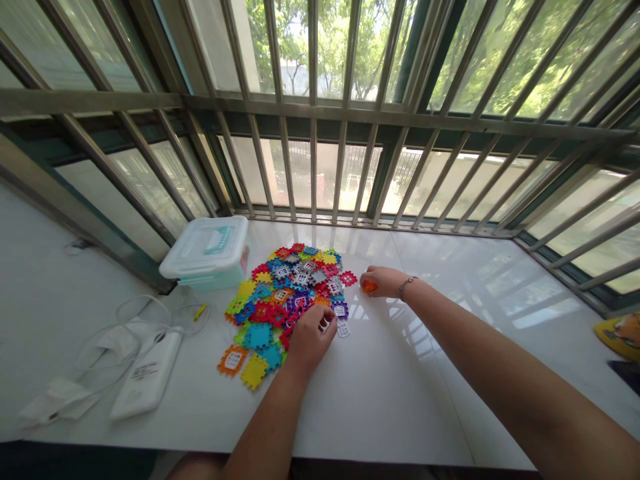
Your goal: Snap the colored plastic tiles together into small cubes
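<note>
A heap of colourful interlocking plastic tiles (285,293) with square, notched edges and white window centres lies on a white marble ledge (385,407). My left hand (313,339) rests on the heap's right side, its fingers curled around a tile with a white window (325,325). My right hand (383,281) lies just right of the heap, with fingers closed on an orange tile (370,286). Most of that tile is hidden. A loose white-windowed tile (343,328) lies near my left fingers.
A translucent plastic storage box (205,252) with a teal handle stands behind the heap on the left. Further left lie a white power bank (146,375), white cables (135,310) and a white packet (57,401). Steel window bars (313,167) rise along the ledge's far side.
</note>
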Tool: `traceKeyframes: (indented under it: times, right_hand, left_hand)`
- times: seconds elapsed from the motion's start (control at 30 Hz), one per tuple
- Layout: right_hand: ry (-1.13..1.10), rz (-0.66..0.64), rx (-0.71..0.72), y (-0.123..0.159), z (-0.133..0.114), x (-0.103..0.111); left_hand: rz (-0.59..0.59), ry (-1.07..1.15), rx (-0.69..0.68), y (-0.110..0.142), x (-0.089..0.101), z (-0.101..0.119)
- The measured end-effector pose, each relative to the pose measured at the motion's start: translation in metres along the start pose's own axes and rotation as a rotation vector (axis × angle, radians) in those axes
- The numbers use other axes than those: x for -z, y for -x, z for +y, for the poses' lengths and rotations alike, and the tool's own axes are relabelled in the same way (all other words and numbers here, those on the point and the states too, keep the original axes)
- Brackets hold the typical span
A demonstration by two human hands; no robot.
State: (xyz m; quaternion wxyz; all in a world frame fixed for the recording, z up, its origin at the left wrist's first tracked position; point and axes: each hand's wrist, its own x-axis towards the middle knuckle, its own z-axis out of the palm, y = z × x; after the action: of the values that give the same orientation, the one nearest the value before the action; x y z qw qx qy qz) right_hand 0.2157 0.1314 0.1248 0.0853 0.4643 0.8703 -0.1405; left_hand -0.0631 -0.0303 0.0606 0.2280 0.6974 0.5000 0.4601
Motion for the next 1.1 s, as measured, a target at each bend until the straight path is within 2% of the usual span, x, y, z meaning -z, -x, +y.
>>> traceKeyframes:
  times: [0.27, 0.53, 0.9, 1.1]
  right_hand:
    - [0.016, -0.061, -0.035, 0.003, -0.009, 0.006]
    - [-0.051, -0.031, -0.135, 0.016, -0.01, 0.011]
    - [-0.021, 0.015, -0.129, 0.022, -0.011, 0.016]
    - [0.008, 0.0, -0.173, 0.022, -0.013, 0.018]
  left_hand:
    - [-0.005, 0.001, 0.008, 0.0, 0.001, 0.001]
    - [-0.006, -0.001, 0.019, 0.001, 0.0, 0.0]
    - [0.0, 0.005, 0.002, -0.001, 0.001, 0.001]
    - [-0.001, 0.013, 0.012, 0.0, 0.0, 0.001]
